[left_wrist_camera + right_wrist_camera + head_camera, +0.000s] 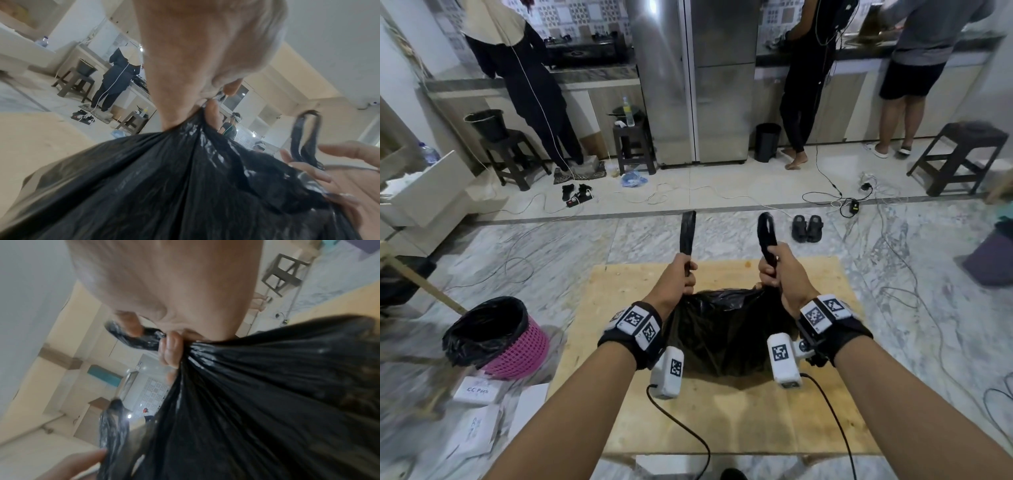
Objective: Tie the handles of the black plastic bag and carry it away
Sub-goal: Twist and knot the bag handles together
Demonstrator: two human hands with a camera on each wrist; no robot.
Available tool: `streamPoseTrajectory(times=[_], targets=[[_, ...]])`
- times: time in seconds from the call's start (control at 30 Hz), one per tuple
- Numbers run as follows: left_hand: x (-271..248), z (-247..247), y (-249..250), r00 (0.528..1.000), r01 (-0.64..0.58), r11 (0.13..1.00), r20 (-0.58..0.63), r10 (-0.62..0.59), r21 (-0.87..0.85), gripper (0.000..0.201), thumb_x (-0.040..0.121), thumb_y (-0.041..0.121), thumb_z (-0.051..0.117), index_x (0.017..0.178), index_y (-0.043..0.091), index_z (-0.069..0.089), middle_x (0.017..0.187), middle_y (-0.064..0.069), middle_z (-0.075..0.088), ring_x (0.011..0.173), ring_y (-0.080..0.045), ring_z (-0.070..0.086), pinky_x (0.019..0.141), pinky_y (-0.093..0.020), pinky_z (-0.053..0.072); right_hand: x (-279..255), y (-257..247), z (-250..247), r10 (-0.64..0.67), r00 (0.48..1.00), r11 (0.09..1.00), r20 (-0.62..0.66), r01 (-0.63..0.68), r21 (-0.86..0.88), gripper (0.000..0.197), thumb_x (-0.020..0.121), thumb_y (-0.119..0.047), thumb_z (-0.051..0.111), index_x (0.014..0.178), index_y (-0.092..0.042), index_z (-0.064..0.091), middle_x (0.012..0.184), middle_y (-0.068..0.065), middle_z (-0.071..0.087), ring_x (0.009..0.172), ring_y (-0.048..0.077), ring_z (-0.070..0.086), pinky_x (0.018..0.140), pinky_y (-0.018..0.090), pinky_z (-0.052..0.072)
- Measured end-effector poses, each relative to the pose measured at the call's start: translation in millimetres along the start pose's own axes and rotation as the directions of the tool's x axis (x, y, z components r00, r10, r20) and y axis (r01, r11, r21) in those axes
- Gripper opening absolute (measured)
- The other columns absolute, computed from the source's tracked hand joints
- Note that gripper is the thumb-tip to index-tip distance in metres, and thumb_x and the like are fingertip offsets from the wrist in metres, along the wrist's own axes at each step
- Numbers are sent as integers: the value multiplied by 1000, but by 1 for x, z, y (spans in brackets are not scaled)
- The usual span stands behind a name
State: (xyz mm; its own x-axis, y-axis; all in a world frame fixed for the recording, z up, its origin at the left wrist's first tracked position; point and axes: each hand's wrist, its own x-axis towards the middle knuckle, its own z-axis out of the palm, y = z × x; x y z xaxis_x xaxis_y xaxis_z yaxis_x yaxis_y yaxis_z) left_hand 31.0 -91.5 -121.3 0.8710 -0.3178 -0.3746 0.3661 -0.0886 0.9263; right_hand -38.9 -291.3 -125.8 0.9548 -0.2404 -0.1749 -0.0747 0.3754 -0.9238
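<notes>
Black plastic bag: unmarked; white box reads "CC Pack".

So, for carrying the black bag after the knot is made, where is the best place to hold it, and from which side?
Probably at the gathered neck, just under the two handles, coming from above. The black bag sits on the wooden board and its plastic already bunches to a narrow neck where the left hand and right hand grip the handle bases; the body below is wide and slack.
</notes>
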Motion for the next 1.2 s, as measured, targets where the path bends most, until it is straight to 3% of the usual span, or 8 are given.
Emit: streamPoseTrajectory(times=[0.2,0.37,0.47,0.7,0.93,1.0,1.1,1.2], targets=[[0,-5,-5,964,-250,893,14,264,374,33,104,22,42,95,7,70,77,6,60,56,-14,49,59,-25,41,1,8,-4,-178,984,877,-8,155,-454,26,105,-19,40,105,-17,67,66,-8,46,46,9,42,59,39,41],[3,-3,-8,947,-279,880,-43,319,384,21,98,18,56,100,12,75,72,-1,68,59,-14,60,61,-26,47,-9,6,3,-262,964,783,37,234,-576,30,102,-14,51,117,-27,73,89,-9,65,57,-3,54,69,24,43],[2,2,-9,939,-319,903,-35,343,287,21,96,13,61,114,21,66,82,-2,77,58,-15,66,54,-20,48,-11,4,8,-276,959,815,63,268,-514,35,97,-11,60,126,-27,68,78,-6,67,49,-3,51,61,14,42],[3,14,-8,938,-307,917,-85,337,255,20,90,-2,61,94,11,75,93,-9,77,68,-20,76,50,-23,51,-7,9,16,-286,958,846,10,257,-467,9,83,-6,77,82,-8,68,63,1,73,51,12,63,58,24,53],[8,13,-11,933,-334,873,-3,359,355,18,97,18,58,98,19,77,79,2,77,54,-6,60,54,-20,44,4,7,17,-287,955,845,-71,217,-488,8,83,-10,78,79,-12,71,68,5,72,47,12,57,53,25,49],[9,2,-9,946,-293,915,-51,319,276,25,103,18,46,108,10,70,73,2,73,51,-7,52,51,-21,41,5,3,10,-260,955,896,-143,183,-405,7,87,-11,75,84,-8,69,71,9,71,52,12,59,59,29,52],[9,-19,-4,984,-171,964,-89,156,-202,26,107,16,34,106,3,57,57,1,52,45,-11,43,60,-27,44,6,0,-3,-199,954,975,-225,171,-139,11,94,-7,65,87,-4,58,70,10,61,55,12,61,78,41,59],[7,-25,-2,990,-141,883,-44,136,-447,26,107,16,32,96,8,54,50,6,35,40,-9,34,77,-32,52,6,0,-7,-161,970,986,-179,165,6,15,100,-6,55,85,-7,50,71,8,51,41,4,49,69,39,59]])
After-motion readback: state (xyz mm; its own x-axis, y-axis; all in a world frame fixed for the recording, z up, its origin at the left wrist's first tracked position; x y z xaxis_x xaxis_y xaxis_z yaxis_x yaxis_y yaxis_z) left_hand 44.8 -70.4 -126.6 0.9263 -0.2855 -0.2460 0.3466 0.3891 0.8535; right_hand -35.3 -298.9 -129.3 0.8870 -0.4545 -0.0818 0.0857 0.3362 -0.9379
